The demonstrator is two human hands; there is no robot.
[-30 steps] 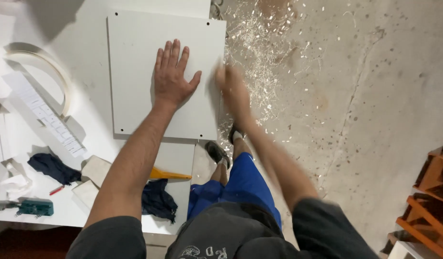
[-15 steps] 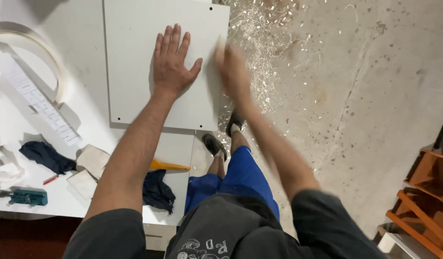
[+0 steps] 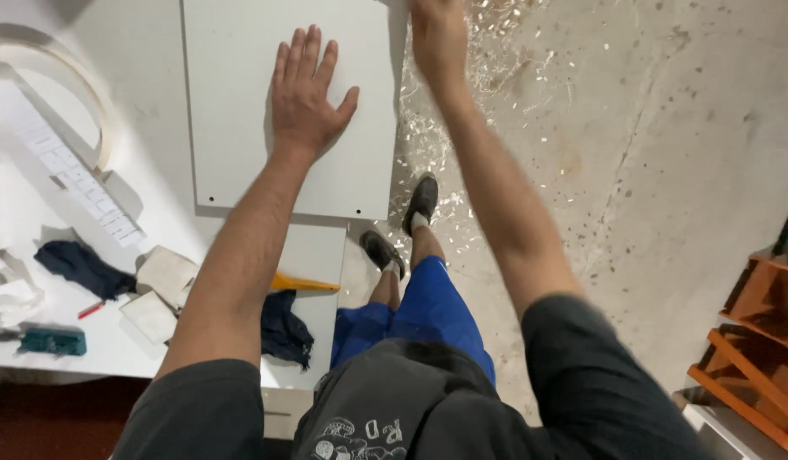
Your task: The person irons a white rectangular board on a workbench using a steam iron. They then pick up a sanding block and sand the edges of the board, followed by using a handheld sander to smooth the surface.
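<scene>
Left hand (image 3: 304, 98) lies open and flat on the stiff, smooth panel (image 3: 232, 119); right hand (image 3: 439, 38) at its far right edge, grip unclear, where such a board is best held.

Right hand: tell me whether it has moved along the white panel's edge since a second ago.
Yes. The right hand has slid up the white panel edge, from about level with the flat left hand to the far corner.

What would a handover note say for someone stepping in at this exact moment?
Left hand: flat, fingers spread, pressing on the white panel.
Right hand: at the panel's right edge near its far corner, blurred; grip unclear.
Panel lies flat on the white worktable, its right edge overhanging the floor.
Shavings litter the concrete below that edge.
Nearby on the table: dark cloth, teal tool, yellow wedge.
Whether the edge is finished cannot be told.
</scene>
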